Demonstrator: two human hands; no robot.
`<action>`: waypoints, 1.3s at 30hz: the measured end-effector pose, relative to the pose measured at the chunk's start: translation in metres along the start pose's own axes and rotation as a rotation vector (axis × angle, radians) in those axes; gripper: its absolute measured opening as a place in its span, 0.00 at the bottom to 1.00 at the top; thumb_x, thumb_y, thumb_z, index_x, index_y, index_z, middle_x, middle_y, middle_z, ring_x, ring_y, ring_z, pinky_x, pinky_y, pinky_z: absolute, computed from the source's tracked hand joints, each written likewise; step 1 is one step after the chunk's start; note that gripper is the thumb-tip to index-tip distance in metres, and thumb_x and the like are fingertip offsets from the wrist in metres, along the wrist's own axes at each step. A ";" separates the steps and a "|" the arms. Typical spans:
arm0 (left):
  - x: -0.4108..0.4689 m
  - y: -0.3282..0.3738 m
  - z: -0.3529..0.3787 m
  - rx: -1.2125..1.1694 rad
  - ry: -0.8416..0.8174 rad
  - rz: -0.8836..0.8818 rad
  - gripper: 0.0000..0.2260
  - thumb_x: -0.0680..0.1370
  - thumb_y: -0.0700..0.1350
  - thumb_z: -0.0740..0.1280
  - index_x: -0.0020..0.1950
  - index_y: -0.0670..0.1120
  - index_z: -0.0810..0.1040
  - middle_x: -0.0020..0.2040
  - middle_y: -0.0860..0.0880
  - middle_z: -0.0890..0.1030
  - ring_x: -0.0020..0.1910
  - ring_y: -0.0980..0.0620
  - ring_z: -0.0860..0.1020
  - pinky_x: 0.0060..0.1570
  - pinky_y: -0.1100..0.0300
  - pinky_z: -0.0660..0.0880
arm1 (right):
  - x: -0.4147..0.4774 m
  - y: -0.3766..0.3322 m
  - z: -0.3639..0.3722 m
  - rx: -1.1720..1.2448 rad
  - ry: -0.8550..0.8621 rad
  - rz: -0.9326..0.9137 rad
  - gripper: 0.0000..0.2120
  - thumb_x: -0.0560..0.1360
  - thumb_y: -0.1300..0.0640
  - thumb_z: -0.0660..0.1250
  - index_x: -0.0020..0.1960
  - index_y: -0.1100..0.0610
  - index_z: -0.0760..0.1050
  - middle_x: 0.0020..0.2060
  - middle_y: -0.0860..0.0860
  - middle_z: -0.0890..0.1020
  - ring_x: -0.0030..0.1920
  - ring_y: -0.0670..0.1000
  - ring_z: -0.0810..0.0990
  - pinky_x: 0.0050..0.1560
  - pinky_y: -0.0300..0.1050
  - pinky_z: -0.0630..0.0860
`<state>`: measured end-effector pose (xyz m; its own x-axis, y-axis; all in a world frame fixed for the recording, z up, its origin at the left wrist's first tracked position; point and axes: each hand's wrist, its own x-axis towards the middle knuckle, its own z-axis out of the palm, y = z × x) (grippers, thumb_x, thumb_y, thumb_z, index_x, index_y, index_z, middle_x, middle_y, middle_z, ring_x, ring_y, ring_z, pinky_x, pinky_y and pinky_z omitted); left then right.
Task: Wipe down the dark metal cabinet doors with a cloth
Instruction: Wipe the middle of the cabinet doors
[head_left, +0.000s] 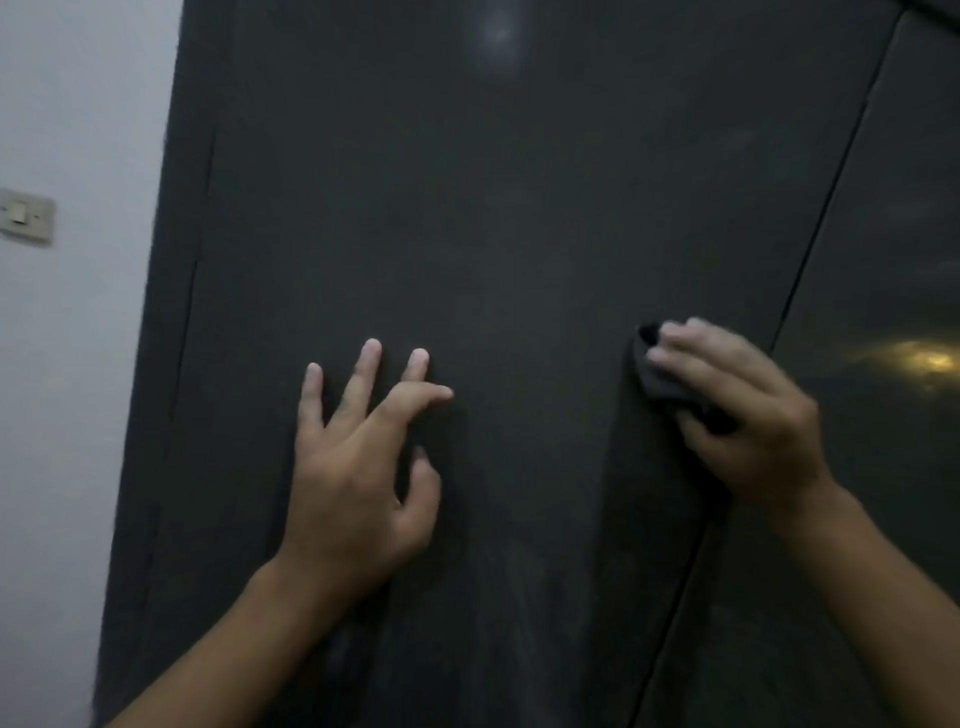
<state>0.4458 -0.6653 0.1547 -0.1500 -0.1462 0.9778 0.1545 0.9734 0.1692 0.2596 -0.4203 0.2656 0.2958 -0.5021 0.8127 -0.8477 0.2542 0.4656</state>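
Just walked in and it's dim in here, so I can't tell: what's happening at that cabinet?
A person is wiping the dark cabinet door. The right hand holds a bunched dark cloth against it, close to the seam with the neighbouring door. The left hand holds nothing, its spread fingertips resting on the same door.

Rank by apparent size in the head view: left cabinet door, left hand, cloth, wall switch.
1. left cabinet door
2. left hand
3. cloth and wall switch: alike, cloth partly hidden by right hand.
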 end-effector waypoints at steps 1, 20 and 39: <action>-0.001 0.009 0.005 -0.013 -0.070 0.015 0.25 0.69 0.39 0.67 0.66 0.50 0.71 0.75 0.46 0.68 0.79 0.45 0.57 0.77 0.39 0.45 | 0.004 0.011 -0.006 -0.038 0.087 0.106 0.20 0.72 0.71 0.67 0.63 0.62 0.79 0.64 0.59 0.78 0.66 0.58 0.77 0.69 0.56 0.72; 0.044 0.130 0.123 0.265 -0.371 0.202 0.33 0.73 0.49 0.63 0.79 0.49 0.60 0.81 0.39 0.53 0.80 0.39 0.47 0.72 0.28 0.46 | -0.078 0.106 -0.053 -0.094 0.195 0.296 0.24 0.70 0.74 0.68 0.64 0.61 0.79 0.66 0.57 0.78 0.69 0.56 0.75 0.70 0.55 0.71; 0.034 0.166 0.161 0.149 -0.363 0.149 0.38 0.66 0.43 0.66 0.77 0.50 0.61 0.80 0.55 0.57 0.80 0.54 0.50 0.77 0.40 0.40 | -0.049 0.144 -0.062 -0.141 0.257 0.166 0.24 0.68 0.64 0.68 0.64 0.54 0.79 0.67 0.48 0.77 0.60 0.60 0.75 0.62 0.56 0.73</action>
<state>0.3094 -0.4801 0.1967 -0.4748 0.0439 0.8790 0.0616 0.9980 -0.0166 0.1507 -0.3078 0.3144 0.2757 -0.2242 0.9347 -0.8296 0.4357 0.3492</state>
